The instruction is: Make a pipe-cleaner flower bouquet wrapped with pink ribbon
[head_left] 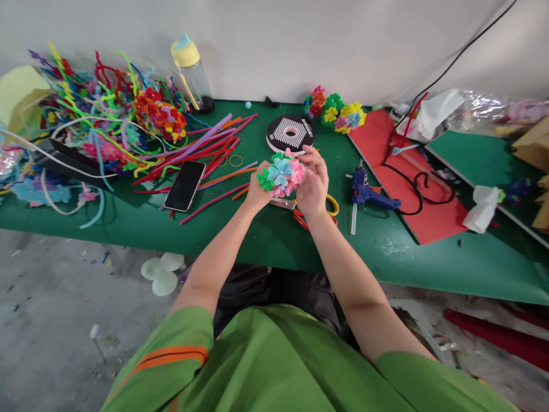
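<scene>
A ball of pipe-cleaner flowers in green, light blue and pink is held up between both hands over the table. My left hand grips its left side, the fingers mostly hidden behind it. On the pink side, my right hand has curled fingers pressed against the petals. Below the hands lie scissors with yellow and red handles, partly covered by my right hand and wrist. A black and white ribbon spool lies flat just beyond the flower ball.
Left of the hands are loose pipe cleaners, a phone and a heap of fuzzy flowers. A bottle stands behind. To the right are a blue glue gun and a red board. More flower balls sit by the wall.
</scene>
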`<state>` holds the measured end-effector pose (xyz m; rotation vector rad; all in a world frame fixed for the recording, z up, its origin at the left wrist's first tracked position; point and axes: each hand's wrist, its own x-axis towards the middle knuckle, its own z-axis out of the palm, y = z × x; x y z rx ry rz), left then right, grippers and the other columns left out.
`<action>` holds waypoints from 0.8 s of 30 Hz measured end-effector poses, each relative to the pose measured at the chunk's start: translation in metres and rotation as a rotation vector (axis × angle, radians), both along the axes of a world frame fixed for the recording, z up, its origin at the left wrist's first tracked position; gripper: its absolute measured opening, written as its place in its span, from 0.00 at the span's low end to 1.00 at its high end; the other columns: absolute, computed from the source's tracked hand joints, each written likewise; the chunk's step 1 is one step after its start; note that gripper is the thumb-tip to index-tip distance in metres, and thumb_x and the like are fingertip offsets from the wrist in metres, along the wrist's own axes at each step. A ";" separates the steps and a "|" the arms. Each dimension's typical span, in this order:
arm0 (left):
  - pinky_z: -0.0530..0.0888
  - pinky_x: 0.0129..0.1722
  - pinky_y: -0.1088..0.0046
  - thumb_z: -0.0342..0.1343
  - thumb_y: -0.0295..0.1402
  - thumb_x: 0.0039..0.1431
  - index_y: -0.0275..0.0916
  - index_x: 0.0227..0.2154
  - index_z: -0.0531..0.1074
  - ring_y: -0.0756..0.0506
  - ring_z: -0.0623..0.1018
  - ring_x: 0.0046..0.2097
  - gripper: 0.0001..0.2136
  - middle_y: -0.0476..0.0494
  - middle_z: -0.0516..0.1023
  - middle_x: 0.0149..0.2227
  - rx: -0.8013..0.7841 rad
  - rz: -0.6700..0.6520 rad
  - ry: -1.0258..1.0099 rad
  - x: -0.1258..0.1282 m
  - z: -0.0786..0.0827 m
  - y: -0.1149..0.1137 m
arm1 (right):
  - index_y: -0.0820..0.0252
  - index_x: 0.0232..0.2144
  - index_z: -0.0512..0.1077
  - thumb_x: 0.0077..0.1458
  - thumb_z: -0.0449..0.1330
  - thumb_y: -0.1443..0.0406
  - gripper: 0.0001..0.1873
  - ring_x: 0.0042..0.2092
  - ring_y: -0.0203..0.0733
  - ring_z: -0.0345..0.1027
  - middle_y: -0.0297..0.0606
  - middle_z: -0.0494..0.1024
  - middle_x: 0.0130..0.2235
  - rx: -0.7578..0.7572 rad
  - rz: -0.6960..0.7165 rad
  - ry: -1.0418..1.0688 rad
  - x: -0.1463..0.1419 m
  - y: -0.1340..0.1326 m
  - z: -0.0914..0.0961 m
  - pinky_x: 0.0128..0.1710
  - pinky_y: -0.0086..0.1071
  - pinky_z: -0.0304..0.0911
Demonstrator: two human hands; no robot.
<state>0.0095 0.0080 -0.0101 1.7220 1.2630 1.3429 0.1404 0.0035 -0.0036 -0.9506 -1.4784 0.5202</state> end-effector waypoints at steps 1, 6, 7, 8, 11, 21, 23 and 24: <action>0.74 0.38 0.69 0.61 0.31 0.48 0.40 0.25 0.67 0.47 0.76 0.36 0.06 0.46 0.74 0.31 0.024 -0.016 0.010 -0.001 -0.001 0.000 | 0.53 0.46 0.65 0.60 0.39 0.55 0.20 0.57 0.49 0.59 0.43 0.61 0.54 0.033 -0.041 -0.042 0.002 -0.002 0.004 0.52 0.51 0.62; 0.74 0.36 0.69 0.58 0.33 0.52 0.41 0.26 0.66 0.48 0.74 0.35 0.06 0.48 0.70 0.29 0.062 -0.077 0.041 -0.003 0.001 -0.005 | 0.48 0.37 0.73 0.57 0.44 0.50 0.21 0.58 0.51 0.57 0.37 0.60 0.55 0.116 -0.076 -0.281 0.008 -0.016 0.020 0.51 0.51 0.62; 0.74 0.36 0.70 0.58 0.33 0.52 0.42 0.27 0.66 0.48 0.74 0.35 0.06 0.48 0.70 0.30 0.057 -0.079 0.041 -0.004 0.002 -0.006 | 0.48 0.36 0.74 0.57 0.44 0.50 0.21 0.57 0.52 0.58 0.37 0.61 0.54 0.115 -0.063 -0.311 0.008 -0.017 0.021 0.49 0.52 0.63; 0.74 0.36 0.70 0.58 0.34 0.52 0.42 0.27 0.66 0.49 0.74 0.35 0.05 0.48 0.70 0.30 0.054 -0.079 0.033 -0.004 0.003 -0.006 | 0.48 0.35 0.75 0.58 0.44 0.50 0.21 0.57 0.52 0.59 0.37 0.61 0.54 0.117 -0.045 -0.322 0.007 -0.018 0.021 0.49 0.53 0.63; 0.74 0.37 0.71 0.58 0.33 0.51 0.42 0.28 0.66 0.50 0.74 0.35 0.06 0.48 0.71 0.32 0.047 -0.086 -0.013 -0.003 0.005 -0.006 | 0.46 0.35 0.75 0.58 0.45 0.52 0.19 0.54 0.52 0.61 0.37 0.65 0.52 0.147 0.027 -0.284 0.006 -0.018 0.020 0.48 0.55 0.62; 0.74 0.44 0.63 0.60 0.32 0.50 0.41 0.30 0.68 0.44 0.76 0.41 0.06 0.43 0.75 0.32 0.023 0.006 -0.018 -0.004 -0.004 0.003 | 0.47 0.52 0.60 0.60 0.38 0.52 0.23 0.54 0.50 0.62 0.41 0.63 0.53 0.175 -0.043 0.001 0.002 -0.012 0.018 0.45 0.45 0.65; 0.73 0.47 0.62 0.59 0.32 0.50 0.40 0.29 0.69 0.43 0.76 0.43 0.05 0.42 0.76 0.34 0.033 0.027 0.003 -0.006 -0.007 0.008 | 0.50 0.54 0.58 0.60 0.36 0.52 0.24 0.51 0.49 0.64 0.44 0.64 0.52 0.114 -0.109 0.001 0.004 -0.009 0.016 0.41 0.43 0.66; 0.72 0.49 0.62 0.59 0.32 0.51 0.40 0.30 0.70 0.43 0.76 0.44 0.04 0.42 0.77 0.35 0.032 0.035 0.017 -0.007 -0.008 0.011 | 0.52 0.53 0.58 0.60 0.36 0.53 0.24 0.50 0.48 0.65 0.45 0.65 0.51 0.090 -0.128 -0.006 0.006 -0.007 0.015 0.41 0.43 0.66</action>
